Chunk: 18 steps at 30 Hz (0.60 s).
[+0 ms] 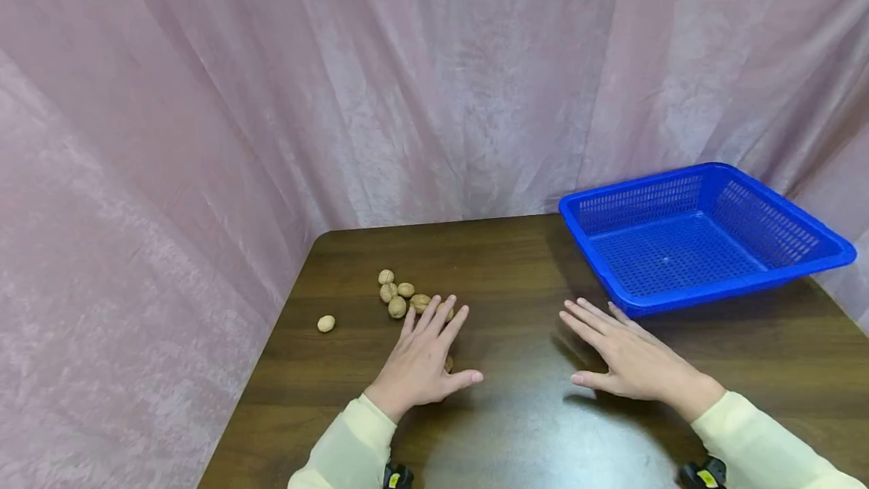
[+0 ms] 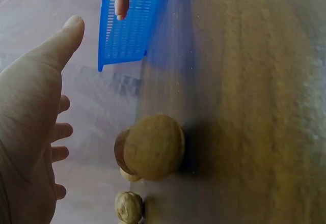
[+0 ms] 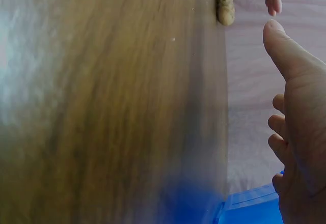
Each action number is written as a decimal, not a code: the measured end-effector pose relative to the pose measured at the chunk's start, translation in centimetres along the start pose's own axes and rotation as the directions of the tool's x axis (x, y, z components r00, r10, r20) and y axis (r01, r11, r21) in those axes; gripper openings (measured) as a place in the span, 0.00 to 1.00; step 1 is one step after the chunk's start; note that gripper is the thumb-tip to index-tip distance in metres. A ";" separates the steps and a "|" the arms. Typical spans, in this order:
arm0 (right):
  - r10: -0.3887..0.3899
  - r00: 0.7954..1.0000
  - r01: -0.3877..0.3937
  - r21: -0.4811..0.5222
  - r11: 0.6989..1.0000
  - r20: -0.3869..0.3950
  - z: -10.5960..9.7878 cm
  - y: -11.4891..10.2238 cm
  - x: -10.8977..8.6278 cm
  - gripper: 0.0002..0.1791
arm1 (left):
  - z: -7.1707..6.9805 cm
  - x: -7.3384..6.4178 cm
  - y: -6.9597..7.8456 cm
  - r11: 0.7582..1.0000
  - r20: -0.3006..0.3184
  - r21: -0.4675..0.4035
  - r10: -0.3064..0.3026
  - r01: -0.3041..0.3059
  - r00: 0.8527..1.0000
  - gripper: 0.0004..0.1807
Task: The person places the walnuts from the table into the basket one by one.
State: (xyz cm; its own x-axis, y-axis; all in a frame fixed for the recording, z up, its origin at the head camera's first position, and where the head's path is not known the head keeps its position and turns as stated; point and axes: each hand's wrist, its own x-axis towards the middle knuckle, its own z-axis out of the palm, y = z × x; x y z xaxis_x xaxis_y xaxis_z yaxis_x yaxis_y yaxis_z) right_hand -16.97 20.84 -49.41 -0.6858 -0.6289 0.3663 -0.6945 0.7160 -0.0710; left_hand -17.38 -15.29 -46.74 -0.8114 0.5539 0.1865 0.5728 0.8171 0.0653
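I see the left hand [image 1: 422,364] spread, empty, by the walnuts [image 1: 397,307], the right hand [image 1: 634,357] likewise near the blue basket [image 1: 679,249].

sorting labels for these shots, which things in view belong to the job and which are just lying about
Likely part of the job:
walnuts, nearest the left hand
blue basket, nearest the right hand

Likely just surroundings:
wooden table
pink curtain
black wrist device on each arm

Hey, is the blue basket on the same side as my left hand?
No, in the head view the blue basket sits just beyond your right hand, while walnuts lie near your left hand.
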 end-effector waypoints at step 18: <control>-0.139 0.972 0.145 0.022 0.989 -0.191 -7.6 1.1 -0.6 0.46 | -4.4 7.1 5.3 0.980 0.020 0.093 0.174 -0.175 0.984 0.55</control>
State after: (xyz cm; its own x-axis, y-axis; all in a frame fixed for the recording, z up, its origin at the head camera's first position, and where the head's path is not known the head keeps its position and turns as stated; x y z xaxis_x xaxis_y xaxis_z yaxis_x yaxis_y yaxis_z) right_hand -15.72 24.34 -42.62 -0.5284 -0.6524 0.5433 -0.7914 0.6102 -0.0369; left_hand -19.59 -7.75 -40.73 -0.7013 0.6910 0.1754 0.6929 0.7185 -0.0598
